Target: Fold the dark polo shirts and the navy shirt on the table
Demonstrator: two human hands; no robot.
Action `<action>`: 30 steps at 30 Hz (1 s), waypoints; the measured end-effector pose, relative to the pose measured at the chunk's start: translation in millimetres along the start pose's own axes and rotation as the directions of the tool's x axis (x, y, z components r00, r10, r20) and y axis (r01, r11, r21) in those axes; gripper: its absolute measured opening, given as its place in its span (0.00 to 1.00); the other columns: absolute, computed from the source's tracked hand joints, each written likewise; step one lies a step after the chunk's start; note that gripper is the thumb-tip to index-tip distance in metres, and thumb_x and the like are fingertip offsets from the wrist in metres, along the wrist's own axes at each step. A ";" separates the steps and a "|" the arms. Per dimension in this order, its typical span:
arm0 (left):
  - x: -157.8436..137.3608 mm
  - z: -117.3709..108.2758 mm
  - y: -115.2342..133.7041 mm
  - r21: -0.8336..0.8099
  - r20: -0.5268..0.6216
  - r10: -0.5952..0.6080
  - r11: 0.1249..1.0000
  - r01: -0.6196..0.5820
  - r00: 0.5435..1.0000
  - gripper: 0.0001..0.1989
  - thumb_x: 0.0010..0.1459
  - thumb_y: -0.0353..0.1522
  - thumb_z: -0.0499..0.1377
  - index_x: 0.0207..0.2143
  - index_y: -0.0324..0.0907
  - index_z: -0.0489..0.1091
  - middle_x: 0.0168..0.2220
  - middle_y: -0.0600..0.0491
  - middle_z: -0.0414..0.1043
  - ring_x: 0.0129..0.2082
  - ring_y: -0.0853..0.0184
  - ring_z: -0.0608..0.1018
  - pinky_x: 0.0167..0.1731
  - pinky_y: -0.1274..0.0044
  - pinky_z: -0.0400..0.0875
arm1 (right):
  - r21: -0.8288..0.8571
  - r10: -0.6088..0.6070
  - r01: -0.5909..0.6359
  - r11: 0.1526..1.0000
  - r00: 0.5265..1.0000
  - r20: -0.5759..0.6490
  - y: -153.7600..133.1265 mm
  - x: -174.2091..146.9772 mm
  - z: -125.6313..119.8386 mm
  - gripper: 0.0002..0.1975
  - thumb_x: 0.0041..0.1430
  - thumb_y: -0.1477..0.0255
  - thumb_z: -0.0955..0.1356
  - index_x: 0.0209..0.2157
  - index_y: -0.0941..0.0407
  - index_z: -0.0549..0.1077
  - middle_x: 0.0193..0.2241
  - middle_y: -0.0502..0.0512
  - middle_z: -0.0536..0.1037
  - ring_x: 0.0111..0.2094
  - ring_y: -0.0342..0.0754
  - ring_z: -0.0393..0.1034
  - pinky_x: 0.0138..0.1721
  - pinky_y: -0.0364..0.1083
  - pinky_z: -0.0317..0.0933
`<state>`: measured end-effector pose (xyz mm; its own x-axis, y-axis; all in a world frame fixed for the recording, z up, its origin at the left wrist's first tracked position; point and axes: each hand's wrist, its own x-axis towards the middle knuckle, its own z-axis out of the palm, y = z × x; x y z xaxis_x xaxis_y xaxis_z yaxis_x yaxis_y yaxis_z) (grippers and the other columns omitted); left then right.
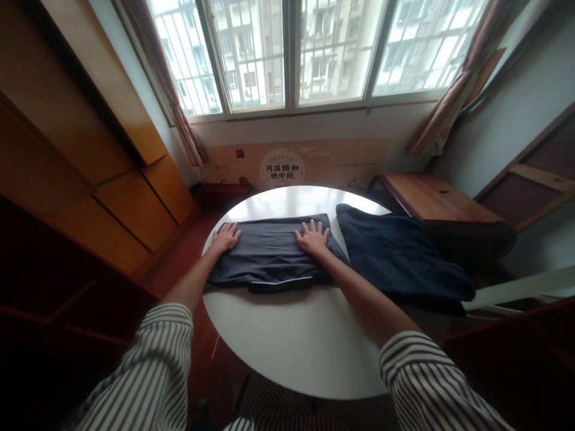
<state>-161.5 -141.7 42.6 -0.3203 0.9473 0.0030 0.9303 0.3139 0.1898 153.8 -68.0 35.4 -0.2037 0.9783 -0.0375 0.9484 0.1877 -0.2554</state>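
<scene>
Window: we see a wide barred window point(314, 51) across the far wall, with curtains point(453, 90) drawn to each side and apartment blocks outside.
Wardrobe: a wooden wardrobe point(85, 161) fills the wall on our left.
Table: a round white table point(296, 347) stands before us; its near half is bare.
Side desk: a small wooden desk point(438, 200) sits beyond the table on the right.
Dark garment: a loose navy garment point(399, 254) lies on the table's right part, spilling over its edge, just beside the folded one.
Folded garment: the dark grey folded garment point(269, 254) lies flat in the middle of the table's far half, its long side running left to right, a pale trim showing at its near edge.
Sleeves: our striped sleeves point(148, 371) are pushed up the forearms.
Left hand: our left hand point(226, 237) presses palm-down on the folded garment's left end, fingers spread flat, gripping nothing.
Right hand: our right hand point(311, 237) lies palm-down on its right end, fingers splayed wide and flat.
</scene>
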 end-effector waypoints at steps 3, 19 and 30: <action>-8.2 -6.8 -3.1 -0.034 -0.069 -0.053 0.998 0.051 0.996 0.26 0.71 0.37 0.44 0.65 0.30 0.52 0.69 0.39 0.48 0.67 0.50 0.52 0.62 0.51 0.49 | -0.006 0.049 -0.049 0.999 0.999 0.006 -1.7 -6.6 -7.6 0.35 0.69 0.54 0.52 0.69 0.60 0.51 0.71 0.66 0.40 0.70 0.65 0.31 0.64 0.70 0.29; -169.0 -0.4 -9.7 -0.088 -0.118 0.727 0.671 -0.736 0.677 0.17 0.66 0.31 0.51 0.54 0.45 0.71 0.48 0.46 0.73 0.49 0.63 0.74 0.51 0.70 0.71 | 0.191 -0.628 0.603 0.774 0.770 0.114 -47.9 -84.9 -3.7 0.27 0.70 0.56 0.54 0.63 0.50 0.65 0.66 0.55 0.60 0.67 0.58 0.51 0.64 0.63 0.48; -159.8 -20.9 -7.2 -0.144 -0.194 0.459 0.861 -0.488 0.867 0.12 0.65 0.34 0.53 0.38 0.46 0.77 0.42 0.50 0.77 0.46 0.62 0.76 0.51 0.69 0.72 | 0.110 -0.522 0.511 0.853 0.840 0.147 -77.2 -52.3 -0.8 0.30 0.69 0.51 0.52 0.65 0.49 0.62 0.68 0.59 0.56 0.68 0.64 0.45 0.60 0.74 0.42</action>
<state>-120.8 -296.7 61.3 0.1145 0.9532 0.2799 0.9316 -0.2009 0.3030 91.4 -133.5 57.8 -0.7021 0.7109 -0.0402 0.6778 0.6500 -0.3436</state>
